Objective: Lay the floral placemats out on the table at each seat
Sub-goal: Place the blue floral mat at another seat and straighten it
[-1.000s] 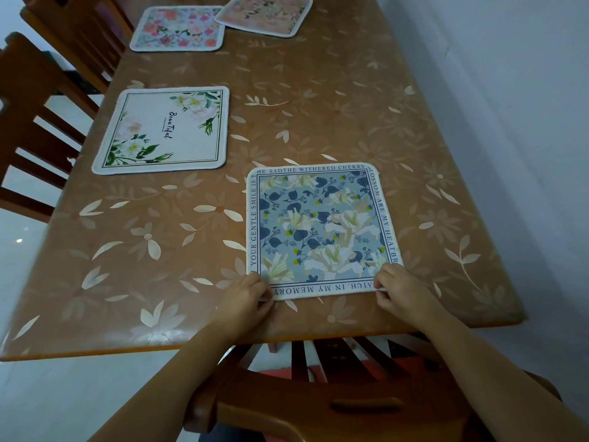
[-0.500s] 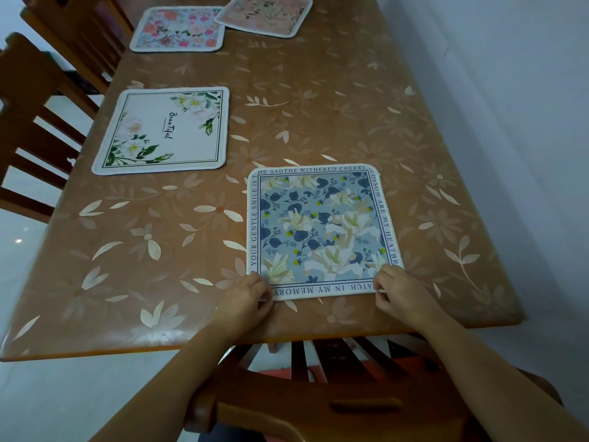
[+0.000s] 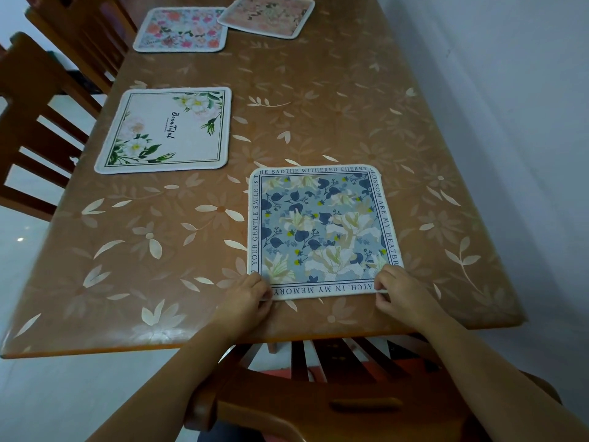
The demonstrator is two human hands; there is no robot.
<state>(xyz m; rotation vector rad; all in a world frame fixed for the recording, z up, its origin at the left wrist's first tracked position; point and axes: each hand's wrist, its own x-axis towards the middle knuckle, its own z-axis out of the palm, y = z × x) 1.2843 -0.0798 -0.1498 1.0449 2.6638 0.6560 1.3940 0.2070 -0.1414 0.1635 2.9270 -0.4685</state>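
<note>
A blue floral placemat with a lettered border lies flat near the table's near edge. My left hand pinches its near left corner and my right hand pinches its near right corner. A white placemat with green leaves lies at the left side. Farther back lie a pink-and-red floral placemat and a pale pink placemat, the last one partly cut off by the frame's top.
The brown table carries a leaf-patterned cover and stands against a white wall on the right. A wooden chair sits tucked in below my arms. More wooden chairs line the left side.
The blue placemat has shifted slightly away from the near edge, both hands staying on its near corners.
</note>
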